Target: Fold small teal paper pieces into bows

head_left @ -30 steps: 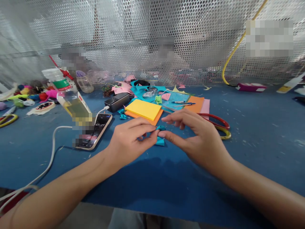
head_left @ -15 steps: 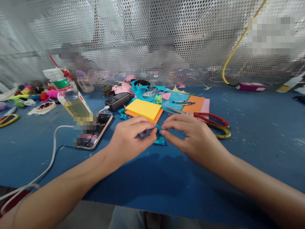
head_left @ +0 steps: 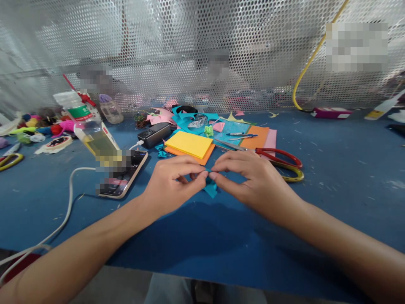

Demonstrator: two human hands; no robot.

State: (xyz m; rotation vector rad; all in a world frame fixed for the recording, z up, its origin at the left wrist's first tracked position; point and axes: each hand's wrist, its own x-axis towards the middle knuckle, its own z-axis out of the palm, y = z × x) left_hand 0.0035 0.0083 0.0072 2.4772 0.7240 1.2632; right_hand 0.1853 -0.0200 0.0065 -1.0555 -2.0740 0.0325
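Observation:
A small piece of blue paper [head_left: 211, 189] is pinched between both hands above the blue table. My left hand [head_left: 177, 179] grips its left side between thumb and fingers. On its right side, my right hand [head_left: 247, 175] holds it the same way, the fingertips of both hands almost touching. Part of the paper hangs below the fingertips; the rest is hidden by them. Just beyond the hands lie yellow sheets [head_left: 189, 144] on top of orange ones.
Scissors [head_left: 278, 158] with red and yellow handles lie beyond my right hand. A phone [head_left: 125, 177], a leaning bottle [head_left: 90, 126] and a black box [head_left: 154, 135] stand or lie at the left. Paper scraps [head_left: 196, 120] and pens [head_left: 242, 136] are farther back.
The fingertips have drawn slightly closer together, and the hanging part of the blue paper has turned and now points lower. The whole view has shifted slightly.

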